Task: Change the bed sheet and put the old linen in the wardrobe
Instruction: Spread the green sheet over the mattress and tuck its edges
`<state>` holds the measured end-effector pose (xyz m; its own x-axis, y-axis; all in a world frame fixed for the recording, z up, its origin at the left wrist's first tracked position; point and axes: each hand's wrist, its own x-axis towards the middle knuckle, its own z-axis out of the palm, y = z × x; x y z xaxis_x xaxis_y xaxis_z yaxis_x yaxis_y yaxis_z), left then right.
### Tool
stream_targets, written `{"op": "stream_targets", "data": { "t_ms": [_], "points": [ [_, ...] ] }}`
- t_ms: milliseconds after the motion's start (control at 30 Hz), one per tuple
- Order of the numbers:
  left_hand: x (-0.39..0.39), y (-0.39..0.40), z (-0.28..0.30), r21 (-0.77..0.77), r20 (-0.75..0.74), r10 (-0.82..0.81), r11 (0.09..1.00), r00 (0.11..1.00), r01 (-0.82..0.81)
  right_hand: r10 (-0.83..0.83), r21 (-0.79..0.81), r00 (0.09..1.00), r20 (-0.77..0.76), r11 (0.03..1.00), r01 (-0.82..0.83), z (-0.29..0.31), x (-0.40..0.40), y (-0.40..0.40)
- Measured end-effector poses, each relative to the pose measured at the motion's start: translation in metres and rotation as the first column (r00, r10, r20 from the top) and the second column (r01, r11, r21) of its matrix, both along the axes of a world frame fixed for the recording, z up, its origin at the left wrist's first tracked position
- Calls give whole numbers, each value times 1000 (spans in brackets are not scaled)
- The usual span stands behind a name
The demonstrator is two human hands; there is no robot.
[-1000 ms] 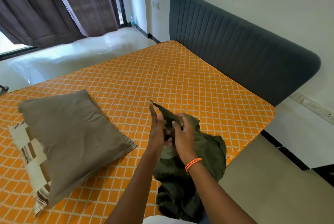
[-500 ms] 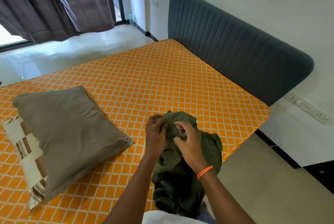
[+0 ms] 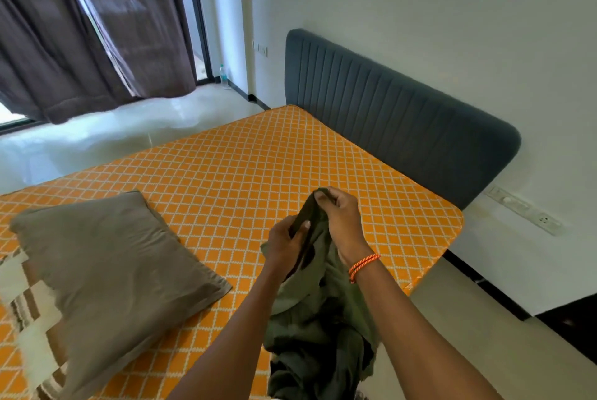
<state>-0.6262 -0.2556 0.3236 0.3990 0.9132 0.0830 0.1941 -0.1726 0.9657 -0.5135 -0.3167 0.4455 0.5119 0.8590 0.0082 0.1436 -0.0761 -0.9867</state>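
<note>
Right at the lower centre of the frame, both hands work a bundle of dark olive-green linen above the near edge of the bed. The left hand grips a fold of the cloth with curled fingers and thumb, while the right hand, just above and beside it, pinches the topmost edge of the same cloth between thumb and fingers. An orange cord bracelet circles the right wrist. The linen hangs down from the hands in loose folds toward the bottom edge of the frame.

The bed shows an orange surface with a white diamond lattice. At lower left a grey-brown pillow lies on top of a striped brown-and-cream pillow. A dark grey padded headboard stands against the white wall at right. Dark curtains hang at upper left, and a small bottle stands on the floor beside them.
</note>
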Motion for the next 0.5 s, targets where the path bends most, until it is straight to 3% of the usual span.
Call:
{"op": "stream_targets", "data": {
  "t_ms": [133, 233, 333, 400, 500],
  "points": [
    [6, 26, 10, -50, -43, 133, 990, 990, -135, -20, 219, 1000, -1, 976, 20, 86, 30, 18],
    [1, 45, 12, -110, -81, 203, 971, 976, -211, -175, 386, 984, 19, 909, 154, 147, 61, 16],
    [4, 69, 30, -126, -107, 242, 959, 964, -255, -347, 431, 931, 117, 862, 267, 171, 97, 13],
    [13, 84, 61, -70, -99, 287, 953, 953, -295, -410, 397, 885, 221, 866, 302, 171, 119, 10],
    [25, 99, 131, 169, -115, 343, 931, 932, -322, -390, 348, 865, 316, 896, 277, 165, 137, 6]
  ]
}}
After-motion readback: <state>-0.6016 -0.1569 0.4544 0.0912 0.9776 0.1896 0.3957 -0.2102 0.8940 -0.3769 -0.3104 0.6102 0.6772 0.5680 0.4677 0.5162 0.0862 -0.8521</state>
